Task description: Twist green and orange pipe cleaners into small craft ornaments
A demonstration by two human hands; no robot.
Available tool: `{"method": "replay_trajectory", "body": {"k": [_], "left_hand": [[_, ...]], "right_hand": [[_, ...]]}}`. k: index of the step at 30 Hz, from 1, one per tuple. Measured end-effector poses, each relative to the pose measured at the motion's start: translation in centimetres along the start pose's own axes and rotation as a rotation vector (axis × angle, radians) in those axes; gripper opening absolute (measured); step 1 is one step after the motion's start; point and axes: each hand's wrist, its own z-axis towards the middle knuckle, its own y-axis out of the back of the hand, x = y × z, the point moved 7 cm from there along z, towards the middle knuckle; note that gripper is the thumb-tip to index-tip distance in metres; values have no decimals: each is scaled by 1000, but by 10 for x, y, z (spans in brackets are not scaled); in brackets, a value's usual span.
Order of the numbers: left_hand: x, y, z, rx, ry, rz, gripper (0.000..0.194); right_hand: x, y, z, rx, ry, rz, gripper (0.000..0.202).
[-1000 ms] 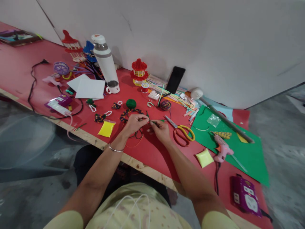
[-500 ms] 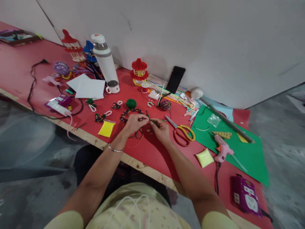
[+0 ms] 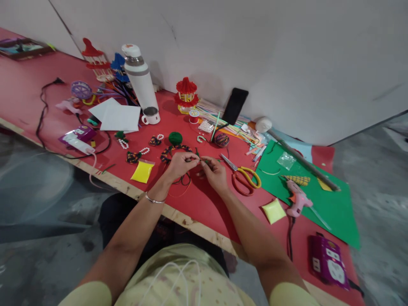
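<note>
My left hand (image 3: pixel 180 165) and my right hand (image 3: pixel 216 174) meet over the table's middle, fingertips pinched almost together. Between them runs a thin piece of dark green yarn (image 3: pixel 197 153), mostly covered by the fingers. Just beyond my left hand lies a braided multicoloured yarn ring (image 3: pixel 165 155), with loose dark strands (image 3: pixel 185 179) trailing under the wrist. A green yarn ball (image 3: pixel 175 138) rests behind the ring. Scissors (image 3: pixel 244 173) with yellow and red handles lie partly opened to the right of my right hand. A multicoloured yarn ball (image 3: pixel 222 140) sits farther back.
Yellow packets (image 3: pixel 142 171) lie to the left and right. A white flask (image 3: pixel 142 80) and a cup (image 3: pixel 151 115) stand at the back left. A pink glue gun (image 3: pixel 298 199) rests partly on green sheet (image 3: pixel 338 212), its cord beside a purple power box (image 3: pixel 331 261). A phone (image 3: pixel 235 106) leans behind.
Both hands stay in the same place, pinched together. Only the right fingers shift slightly, and a little more green shows beside them.
</note>
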Motion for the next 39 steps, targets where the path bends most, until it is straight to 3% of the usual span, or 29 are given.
{"method": "replay_trajectory", "body": {"k": [24,39], "left_hand": [[1,-1,0,4,37,-3,28],[-10,0,0,2,-23,61,24]], "right_hand": [[-5,0,2,-7,43,-46,34],[-5,-1,4,-2,74,-70,34]]}}
